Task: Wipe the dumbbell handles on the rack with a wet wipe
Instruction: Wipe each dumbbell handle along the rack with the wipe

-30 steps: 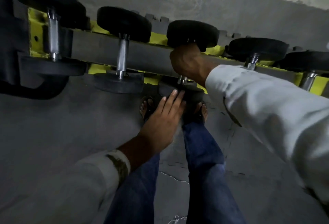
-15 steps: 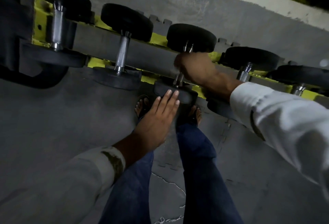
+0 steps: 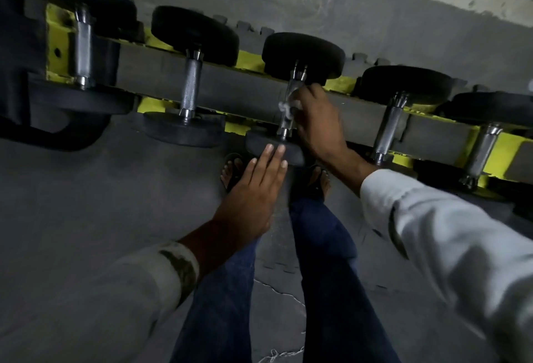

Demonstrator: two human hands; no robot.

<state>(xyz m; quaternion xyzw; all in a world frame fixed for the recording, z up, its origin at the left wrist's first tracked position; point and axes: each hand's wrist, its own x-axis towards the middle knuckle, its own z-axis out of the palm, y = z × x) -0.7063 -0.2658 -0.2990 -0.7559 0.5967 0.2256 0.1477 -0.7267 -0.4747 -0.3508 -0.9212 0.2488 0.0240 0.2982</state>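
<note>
Head view, looking down at the rack.
Dumbbell point(image 3: 302, 56): third from the left, with round matte black rubber ends and a slim bright metal bar between them.
Handle point(image 3: 294, 83): shiny steel, bare near the far end. Its middle is blurred behind the wipe.
Wipe point(image 3: 284, 107): a small white crumpled wad pressed against the middle of the handle.
My right hand point(image 3: 317, 120): on the right side of the handle, fingers curled in and pinching the wipe against the steel.
My left hand point(image 3: 251, 189): flat, fingers straight and together, holding nothing, with the tips resting on the dumbbell's near rubber end.
Rack point(image 3: 245, 88): a long grey bar with chipped yellow edges, running under all the handles.
Next dumbbell point(image 3: 190, 85): to the left, its steel grip cross-hatched.
Floor point(image 3: 86, 204): dull grey interlocking mats.
</note>
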